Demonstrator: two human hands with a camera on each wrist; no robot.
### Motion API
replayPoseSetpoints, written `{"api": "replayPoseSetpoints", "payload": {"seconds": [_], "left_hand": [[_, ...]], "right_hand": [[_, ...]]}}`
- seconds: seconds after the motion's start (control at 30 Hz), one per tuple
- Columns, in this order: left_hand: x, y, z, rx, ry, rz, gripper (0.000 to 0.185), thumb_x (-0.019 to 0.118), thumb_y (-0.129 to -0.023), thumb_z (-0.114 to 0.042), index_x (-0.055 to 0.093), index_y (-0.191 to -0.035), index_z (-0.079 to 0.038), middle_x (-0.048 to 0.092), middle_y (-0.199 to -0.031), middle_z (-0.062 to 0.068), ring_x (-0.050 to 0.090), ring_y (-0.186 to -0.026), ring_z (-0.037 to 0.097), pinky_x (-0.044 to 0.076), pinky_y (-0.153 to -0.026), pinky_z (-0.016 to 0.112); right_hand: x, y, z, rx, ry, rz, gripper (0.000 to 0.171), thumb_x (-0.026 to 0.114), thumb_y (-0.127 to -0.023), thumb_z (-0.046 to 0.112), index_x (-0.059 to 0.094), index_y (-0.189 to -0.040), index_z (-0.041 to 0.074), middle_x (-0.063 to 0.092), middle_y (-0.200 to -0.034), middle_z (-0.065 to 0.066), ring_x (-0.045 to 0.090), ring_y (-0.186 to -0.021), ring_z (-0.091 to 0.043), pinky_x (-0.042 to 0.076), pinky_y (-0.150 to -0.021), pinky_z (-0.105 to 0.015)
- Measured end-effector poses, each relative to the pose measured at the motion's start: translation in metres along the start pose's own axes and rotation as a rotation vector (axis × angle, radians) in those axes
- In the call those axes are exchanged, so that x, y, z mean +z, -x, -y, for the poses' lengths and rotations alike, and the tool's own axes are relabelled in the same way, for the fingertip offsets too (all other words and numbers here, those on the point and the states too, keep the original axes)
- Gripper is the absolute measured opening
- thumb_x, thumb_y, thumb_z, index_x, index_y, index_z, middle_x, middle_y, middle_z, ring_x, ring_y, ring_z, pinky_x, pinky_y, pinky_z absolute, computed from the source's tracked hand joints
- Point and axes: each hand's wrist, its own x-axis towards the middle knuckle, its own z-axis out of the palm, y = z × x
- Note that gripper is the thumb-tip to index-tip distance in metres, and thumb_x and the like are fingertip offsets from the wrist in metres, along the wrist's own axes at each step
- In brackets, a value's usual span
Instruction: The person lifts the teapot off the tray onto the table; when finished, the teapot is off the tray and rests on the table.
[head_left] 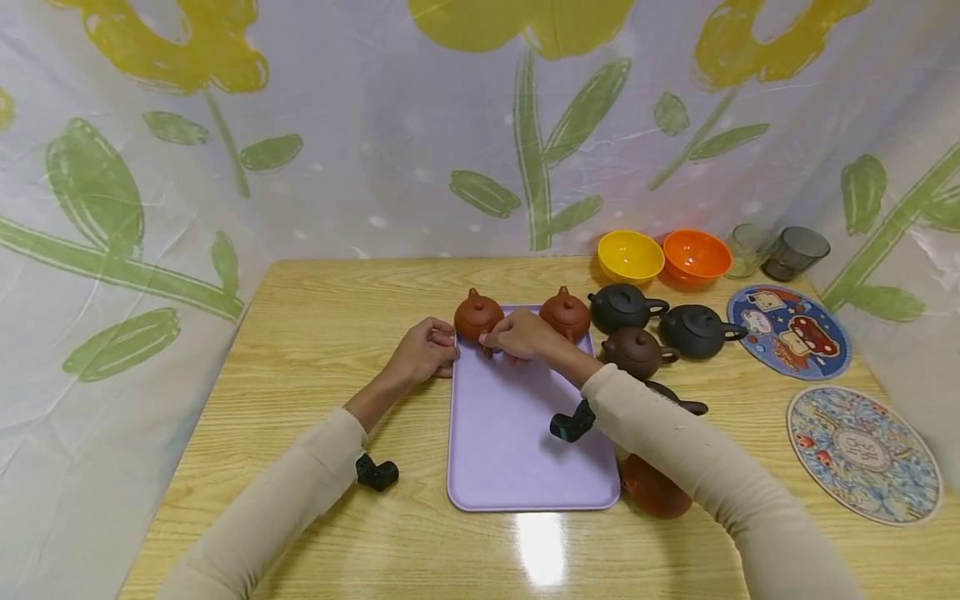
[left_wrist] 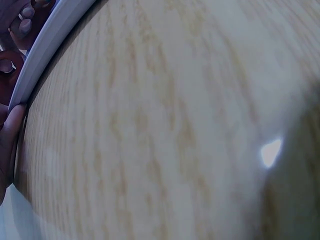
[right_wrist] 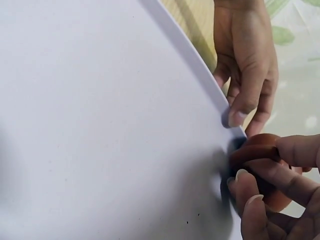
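Note:
A lavender tray [head_left: 525,442] lies lengthwise in the middle of the wooden table [head_left: 315,333]. Two red-brown teapots stand at its far end, the left teapot [head_left: 476,313] and the right teapot [head_left: 566,312]. My left hand [head_left: 426,350] grips the tray's far left rim, thumb on the edge [right_wrist: 239,112]. My right hand [head_left: 517,335] reaches across the tray, and its fingers [right_wrist: 270,175] pinch the left teapot's side [right_wrist: 260,150] at the tray's corner. In the left wrist view the tray rim [left_wrist: 45,50] and my thumb [left_wrist: 10,140] show against bare wood.
Right of the tray stand two black teapots [head_left: 622,307] [head_left: 697,331] and a dark brown one [head_left: 637,352]. Another red-brown teapot [head_left: 652,492] sits under my right forearm. Yellow [head_left: 630,254] and orange [head_left: 696,254] bowls, two glasses [head_left: 795,252] and two round mats [head_left: 862,454] fill the right side.

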Motion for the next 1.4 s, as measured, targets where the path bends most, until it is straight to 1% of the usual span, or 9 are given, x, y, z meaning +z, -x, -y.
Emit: {"api": "replayPoseSetpoints", "payload": {"seconds": [0.1, 0.27, 0.37, 0.57, 0.8, 0.9, 1.07, 1.2, 1.4], "left_hand": [[0.000, 0.000, -0.001, -0.001, -0.001, -0.001, 0.042, 0.067, -0.090, 0.001, 0.050, -0.128, 0.001, 0.056, -0.108, 0.012, 0.063, -0.087, 0.018, 0.065, -0.067, 0.032], [-0.001, 0.001, -0.002, 0.004, -0.001, 0.001, 0.042, 0.066, -0.090, 0.000, 0.049, -0.129, 0.002, 0.056, -0.109, 0.014, 0.064, -0.088, 0.018, 0.065, -0.067, 0.032], [-0.001, 0.001, -0.001, 0.001, 0.000, 0.000, 0.043, 0.066, -0.090, 0.000, 0.049, -0.129, 0.003, 0.056, -0.109, 0.014, 0.064, -0.088, 0.018, 0.065, -0.067, 0.032], [-0.001, 0.000, 0.000, -0.003, 0.009, -0.001, 0.043, 0.066, -0.090, 0.001, 0.049, -0.130, 0.003, 0.055, -0.109, 0.014, 0.063, -0.087, 0.018, 0.065, -0.068, 0.033], [-0.001, 0.001, -0.002, 0.002, 0.009, 0.005, 0.043, 0.066, -0.090, 0.001, 0.049, -0.130, 0.003, 0.055, -0.109, 0.013, 0.063, -0.086, 0.017, 0.065, -0.067, 0.032], [0.000, 0.002, -0.002, 0.001, -0.007, 0.002, 0.042, 0.066, -0.091, 0.000, 0.049, -0.129, 0.002, 0.056, -0.109, 0.012, 0.063, -0.086, 0.017, 0.064, -0.066, 0.031], [0.000, 0.001, -0.001, -0.005, -0.009, 0.000, 0.041, 0.066, -0.091, 0.000, 0.050, -0.129, 0.001, 0.055, -0.107, 0.011, 0.062, -0.086, 0.017, 0.064, -0.066, 0.031], [0.000, 0.001, 0.000, 0.001, -0.007, 0.000, 0.042, 0.066, -0.091, -0.001, 0.049, -0.129, 0.001, 0.055, -0.108, 0.012, 0.063, -0.087, 0.017, 0.064, -0.067, 0.032], [0.000, 0.000, 0.000, 0.007, -0.004, -0.001, 0.042, 0.065, -0.090, 0.000, 0.049, -0.130, 0.001, 0.055, -0.109, 0.013, 0.062, -0.088, 0.018, 0.064, -0.067, 0.031]], "right_hand": [[0.001, -0.001, 0.000, -0.002, -0.014, 0.013, 0.034, 0.064, -0.097, 0.039, 0.080, -0.089, 0.011, 0.057, -0.059, -0.004, 0.054, -0.056, -0.014, 0.051, -0.054, -0.031], [0.003, -0.003, 0.000, 0.003, -0.011, 0.031, 0.038, 0.061, -0.098, 0.045, 0.079, -0.090, 0.012, 0.058, -0.057, -0.003, 0.053, -0.054, -0.014, 0.048, -0.050, -0.027], [0.004, -0.004, 0.000, 0.006, -0.003, 0.035, 0.040, 0.059, -0.099, 0.046, 0.079, -0.090, 0.013, 0.059, -0.059, -0.003, 0.054, -0.055, -0.014, 0.049, -0.053, -0.027], [0.004, -0.003, 0.001, 0.008, -0.029, 0.045, 0.040, 0.058, -0.101, 0.042, 0.079, -0.090, 0.010, 0.065, -0.071, -0.004, 0.058, -0.059, -0.013, 0.051, -0.056, -0.026], [0.004, 0.000, 0.001, 0.005, -0.063, 0.038, 0.037, 0.059, -0.101, 0.037, 0.078, -0.089, 0.007, 0.064, -0.068, -0.004, 0.059, -0.058, -0.013, 0.049, -0.054, -0.024], [0.002, 0.001, 0.000, 0.005, -0.085, 0.037, 0.037, 0.059, -0.101, 0.035, 0.077, -0.090, 0.005, 0.067, -0.073, -0.007, 0.062, -0.060, -0.015, 0.050, -0.055, -0.025], [-0.003, 0.003, -0.003, 0.010, -0.143, 0.040, 0.035, 0.059, -0.102, 0.031, 0.075, -0.096, 0.000, 0.070, -0.087, -0.010, 0.066, -0.063, -0.015, 0.055, -0.058, -0.025], [-0.008, 0.006, -0.005, 0.006, -0.175, 0.041, 0.035, 0.061, -0.101, 0.029, 0.075, -0.099, -0.002, 0.070, -0.089, -0.013, 0.069, -0.068, -0.017, 0.058, -0.059, -0.026], [-0.017, 0.011, -0.011, -0.023, -0.195, 0.064, 0.036, 0.062, -0.100, 0.029, 0.074, -0.100, -0.005, 0.071, -0.092, -0.016, 0.069, -0.071, -0.017, 0.057, -0.060, -0.025]]}}
